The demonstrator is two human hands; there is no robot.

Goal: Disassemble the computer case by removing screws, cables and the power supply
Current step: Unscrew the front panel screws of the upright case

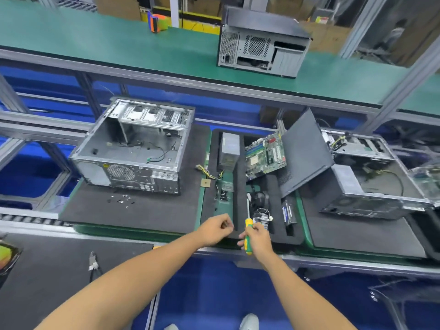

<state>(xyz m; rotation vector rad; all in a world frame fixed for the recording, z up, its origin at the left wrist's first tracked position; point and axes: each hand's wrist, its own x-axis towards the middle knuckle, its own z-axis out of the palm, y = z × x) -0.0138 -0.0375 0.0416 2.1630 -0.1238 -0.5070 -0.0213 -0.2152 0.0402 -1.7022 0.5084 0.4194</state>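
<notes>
An open grey computer case (133, 148) lies on its side on a black foam mat (142, 215), stripped inside except for a few loose cables. Several loose screws (121, 200) lie on the mat in front of it. A grey power supply (229, 148) and a green motherboard (265, 156) sit in a black foam tray (239, 186) to the right. My right hand (258, 239) grips a yellow-green screwdriver (248, 234), tip pointing away. My left hand (217, 228) hovers over the tray's near edge with fingers curled; something small seems pinched in them, too blurred to name.
A black side panel (302, 151) leans between the tray and a second opened case (371, 177) at right. A third case (262, 41) stands on the green upper shelf. Cutting pliers (93, 262) lie on the dark mat at lower left.
</notes>
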